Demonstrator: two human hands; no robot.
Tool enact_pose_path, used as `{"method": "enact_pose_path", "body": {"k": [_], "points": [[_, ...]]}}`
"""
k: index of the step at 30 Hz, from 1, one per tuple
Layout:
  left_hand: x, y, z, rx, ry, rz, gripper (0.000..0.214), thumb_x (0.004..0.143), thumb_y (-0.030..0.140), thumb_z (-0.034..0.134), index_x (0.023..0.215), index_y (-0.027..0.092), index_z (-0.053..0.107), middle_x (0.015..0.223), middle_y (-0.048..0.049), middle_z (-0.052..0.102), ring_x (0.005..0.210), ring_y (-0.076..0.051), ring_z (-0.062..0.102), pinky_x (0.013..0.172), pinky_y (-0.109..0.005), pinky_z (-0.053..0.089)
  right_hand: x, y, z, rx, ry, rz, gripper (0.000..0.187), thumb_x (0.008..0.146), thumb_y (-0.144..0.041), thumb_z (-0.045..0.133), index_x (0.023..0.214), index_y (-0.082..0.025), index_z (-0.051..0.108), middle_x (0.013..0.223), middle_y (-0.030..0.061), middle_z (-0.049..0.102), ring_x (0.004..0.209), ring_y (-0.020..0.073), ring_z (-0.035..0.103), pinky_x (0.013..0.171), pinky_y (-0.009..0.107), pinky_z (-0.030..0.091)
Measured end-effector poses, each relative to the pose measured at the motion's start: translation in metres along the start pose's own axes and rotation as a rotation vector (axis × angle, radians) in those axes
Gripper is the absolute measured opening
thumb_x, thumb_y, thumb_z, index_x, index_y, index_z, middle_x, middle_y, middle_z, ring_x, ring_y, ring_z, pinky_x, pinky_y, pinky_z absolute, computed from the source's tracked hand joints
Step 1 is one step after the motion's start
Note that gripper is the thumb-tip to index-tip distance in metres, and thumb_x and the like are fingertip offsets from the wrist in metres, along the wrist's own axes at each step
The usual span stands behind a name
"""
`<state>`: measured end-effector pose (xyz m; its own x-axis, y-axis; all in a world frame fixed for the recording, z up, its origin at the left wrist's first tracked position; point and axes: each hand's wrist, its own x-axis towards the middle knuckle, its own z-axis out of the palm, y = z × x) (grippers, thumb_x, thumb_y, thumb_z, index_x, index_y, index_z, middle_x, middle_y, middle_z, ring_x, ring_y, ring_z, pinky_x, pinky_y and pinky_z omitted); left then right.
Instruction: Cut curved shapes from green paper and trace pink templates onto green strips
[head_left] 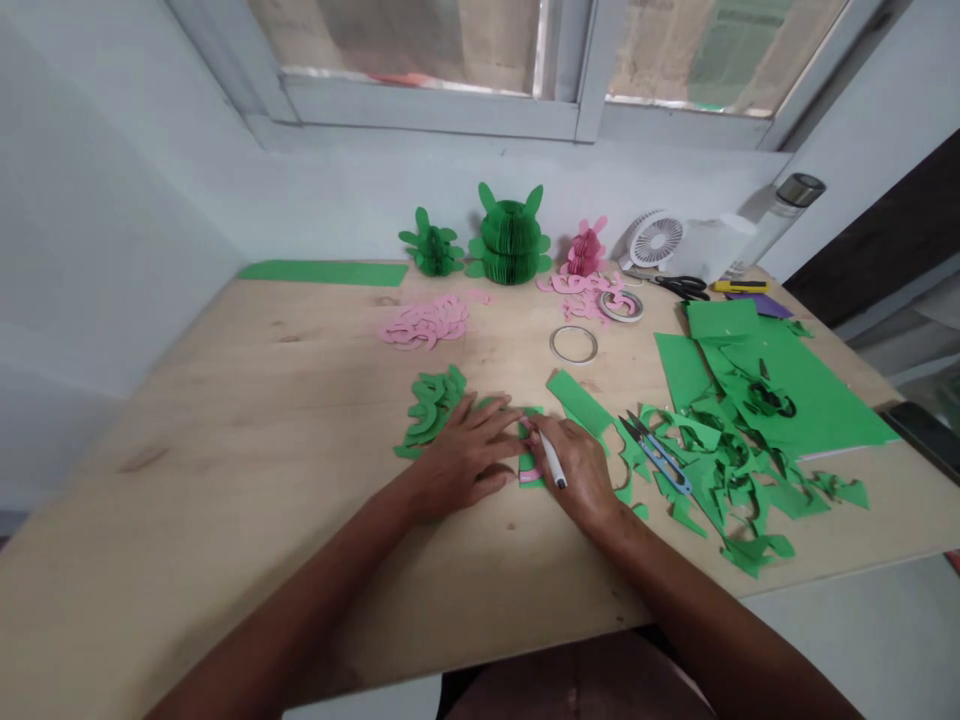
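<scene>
White-barrelled, a pen [553,458] is gripped in my right hand [579,470], its tip end hidden by the fingers over a small green paper piece [534,411]. A pink curved shape shows on the lower part of that paper. My left hand [471,452] lies flat with fingers spread, fingertips at the paper's left edge. Curved green paper cutouts [431,408] are heaped just beyond the left hand. To the right of my right hand lie a green paper strip [580,402] and blue-handled thread snips [660,458], blades apart.
Green scraps [739,470] and green sheets [832,400] cover the right side. Pink cutouts [427,322], a metal ring [574,344] and a tape roll [621,305] lie farther back. Honeycomb paper figures [511,245], a white fan [656,240] and a bottle [780,220] stand along the wall.
</scene>
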<state>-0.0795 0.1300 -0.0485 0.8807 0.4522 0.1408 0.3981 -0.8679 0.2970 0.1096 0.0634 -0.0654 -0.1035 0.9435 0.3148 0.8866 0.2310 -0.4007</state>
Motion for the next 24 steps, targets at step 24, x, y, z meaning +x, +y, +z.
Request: {"method": "enact_pose_path", "body": {"k": [24], "points": [[-0.005, -0.016, 0.005, -0.094, -0.022, 0.022, 0.043, 0.088, 0.034, 0.053, 0.131, 0.030, 0.054, 0.149, -0.0053, 0.040, 0.143, -0.034, 0.017, 0.112, -0.062, 0.005, 0.001, 0.002, 0.000, 0.034, 0.031, -0.050, 0.025, 0.096, -0.021, 0.044, 0.111, -0.014, 0.063, 0.085, 0.0105, 0.070, 0.075, 0.0210, 0.062, 0.065, 0.028, 0.047]]}}
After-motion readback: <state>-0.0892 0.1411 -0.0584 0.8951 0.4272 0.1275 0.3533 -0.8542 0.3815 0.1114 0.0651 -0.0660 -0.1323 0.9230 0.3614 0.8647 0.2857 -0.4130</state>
